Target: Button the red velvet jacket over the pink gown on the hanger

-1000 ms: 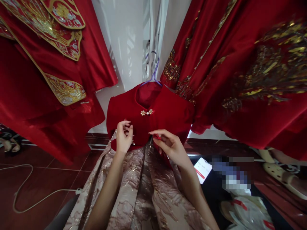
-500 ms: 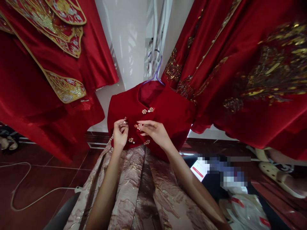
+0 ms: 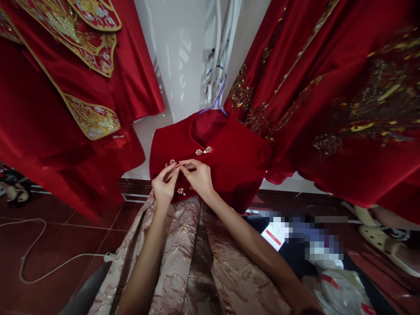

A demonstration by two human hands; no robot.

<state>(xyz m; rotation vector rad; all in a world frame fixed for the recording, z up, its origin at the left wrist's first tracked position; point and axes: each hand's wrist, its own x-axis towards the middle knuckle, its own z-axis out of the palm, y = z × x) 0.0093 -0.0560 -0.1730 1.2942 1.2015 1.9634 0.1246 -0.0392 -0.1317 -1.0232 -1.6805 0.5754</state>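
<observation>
A red velvet jacket [image 3: 229, 175] hangs on a purple hanger [image 3: 219, 97] in front of me. At its middle clasp my left hand [image 3: 164, 186] pinches the flower-shaped frog button [image 3: 172, 162] on the left panel. My right hand [image 3: 198, 178] meets it there, thumb and forefinger pinched on the small loop of the right panel, mostly hidden by the fingertips. The pearl flower clasp at the neck [image 3: 204, 151] is joined. Below my hands, a lower pearl flower button [image 3: 181, 191] and its loop [image 3: 192, 188] lie apart.
Pink-gold brocade fabric [image 3: 173, 253] spreads under my forearms. Embroidered red garments [image 3: 98, 118] hang left and right. A white cable [image 3: 42, 245] crosses the floor. At right are a lit screen [image 3: 275, 234], clear plastic packaging [image 3: 341, 284] and a cream clog [image 3: 383, 243].
My right hand has moved left, carrying the right panel's loop to the button at my left fingertips. The hands were apart before and now meet. The view has shifted slightly.
</observation>
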